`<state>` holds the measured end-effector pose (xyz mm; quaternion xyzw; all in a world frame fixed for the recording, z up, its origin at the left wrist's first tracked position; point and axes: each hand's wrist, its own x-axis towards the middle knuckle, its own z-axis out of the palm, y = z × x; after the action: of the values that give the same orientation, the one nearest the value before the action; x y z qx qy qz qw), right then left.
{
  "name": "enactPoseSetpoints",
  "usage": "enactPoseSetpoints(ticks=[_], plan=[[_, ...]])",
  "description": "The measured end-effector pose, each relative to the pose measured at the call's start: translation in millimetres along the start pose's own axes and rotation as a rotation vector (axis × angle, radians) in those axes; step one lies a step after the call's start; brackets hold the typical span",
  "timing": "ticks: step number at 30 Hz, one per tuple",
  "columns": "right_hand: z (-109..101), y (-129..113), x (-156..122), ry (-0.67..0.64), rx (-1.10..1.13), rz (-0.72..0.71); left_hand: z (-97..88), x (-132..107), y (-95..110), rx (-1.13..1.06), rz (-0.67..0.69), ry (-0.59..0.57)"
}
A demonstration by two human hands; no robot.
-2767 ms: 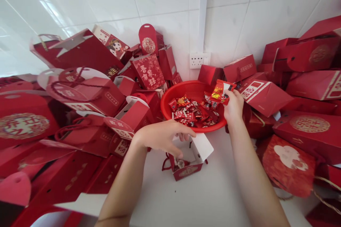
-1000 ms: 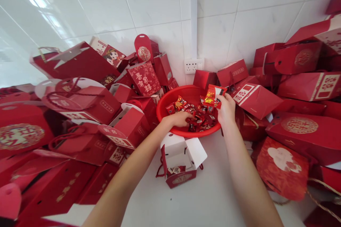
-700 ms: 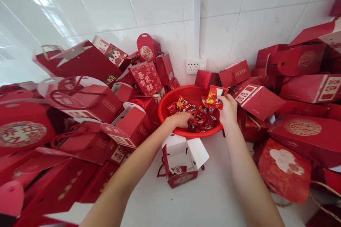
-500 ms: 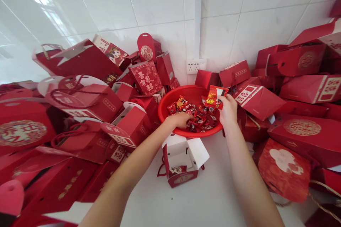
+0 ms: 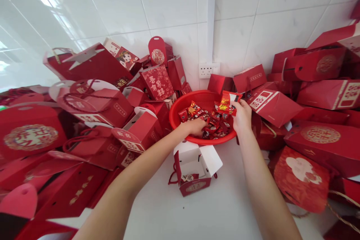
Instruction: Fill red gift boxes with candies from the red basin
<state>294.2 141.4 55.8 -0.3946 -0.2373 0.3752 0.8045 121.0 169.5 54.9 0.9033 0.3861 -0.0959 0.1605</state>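
Note:
A red plastic basket (image 5: pixel 180 105) full of wrapped candies (image 5: pixel 216 124) stands in the corner of a white counter. My left hand (image 5: pixel 196 126) reaches into the candies with its fingers curled down among the wrappers. My right hand (image 5: pixel 242 117) is closed on a red and gold packet (image 5: pixel 226 102), held over the basket's right rim. In front of the basket a small red gift box (image 5: pixel 194 170) stands open, white flaps up, with something red inside.
Piles of red gift boxes and bags crowd both sides, such as a large box (image 5: pixel 95 103) on the left and a round-patterned one (image 5: pixel 302 174) on the right. A white wall socket (image 5: pixel 208 69) sits on the tiled wall behind. Bare counter (image 5: pixel 213 213) lies between my arms.
My left hand left the open gift box and went into the basket's candies, where it stays. My right hand keeps the packet near the rim.

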Motion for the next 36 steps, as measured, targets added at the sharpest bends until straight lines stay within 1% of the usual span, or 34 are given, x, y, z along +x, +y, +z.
enactPoseSetpoints(ticks=[3, 6, 8, 10, 11, 13, 14, 16, 18, 20, 21, 23, 25, 28, 30, 32, 33, 36], plan=[[-0.4, -0.7, 0.4, -0.008, -0.006, 0.009, -1.5, -1.9, -2.1, -0.078, 0.018, 0.081], [-1.1, -1.1, 1.3, -0.012, -0.010, 0.007, -6.9, -7.0, -2.9, -0.187, 0.039, 0.241], [-1.6, -0.9, 1.9, -0.014, -0.011, 0.005, -10.5, -14.4, -2.1, -0.260, 0.048, 0.348], [-1.8, -0.3, 2.3, -0.018, -0.014, 0.002, -12.5, -27.7, -0.3, -0.365, 0.076, 0.422], [-1.8, 0.1, 2.3, -0.020, -0.016, -0.001, -13.0, -37.0, 1.0, -0.442, 0.112, 0.446], [-1.7, 1.2, 2.0, -0.023, -0.018, -0.008, -14.1, -60.1, 4.2, -0.621, 0.225, 0.476], [-1.6, 1.8, 1.8, -0.024, -0.020, -0.013, -15.0, -73.0, 6.2, -0.682, 0.288, 0.468], [-1.6, 3.1, 1.6, -0.026, -0.028, -0.024, -18.2, -98.3, 10.4, -0.707, 0.376, 0.424], [-1.9, 4.2, 1.8, -0.029, -0.043, -0.034, -22.1, -118.9, 14.2, -0.629, 0.395, 0.284], [-2.4, 4.9, 2.0, -0.031, -0.061, -0.043, -24.9, -132.6, 17.0, -0.494, 0.322, 0.158], [-2.6, 5.0, 2.0, -0.030, -0.069, -0.047, -25.5, -137.2, 18.3, -0.415, 0.261, 0.138], [-2.8, 4.5, 1.3, -0.028, -0.079, -0.050, -25.2, -144.6, 20.7, -0.265, 0.133, 0.166], [-2.4, 3.0, -0.1, -0.029, -0.087, -0.049, -23.6, -152.5, 23.0, -0.167, 0.026, 0.200], [0.4, -2.0, -3.8, -0.037, -0.097, -0.041, -22.0, -167.7, 24.0, -0.136, -0.094, 0.180], [4.5, -8.1, -8.8, -0.047, -0.096, -0.029, -22.2, -176.6, 21.6, -0.154, -0.136, 0.138], [10.2, -17.6, -17.6, -0.110, -0.093, -0.019, -23.2, -180.5, 16.5, -0.195, -0.132, 0.071], [13.3, -23.6, -23.8, -0.183, -0.098, -0.018, -23.8, -180.1, 13.3, -0.224, -0.115, 0.035], [21.3, -45.8, -49.3, -0.501, -0.200, -0.073, -24.6, -171.8, 3.9, -0.316, -0.059, -0.039]])
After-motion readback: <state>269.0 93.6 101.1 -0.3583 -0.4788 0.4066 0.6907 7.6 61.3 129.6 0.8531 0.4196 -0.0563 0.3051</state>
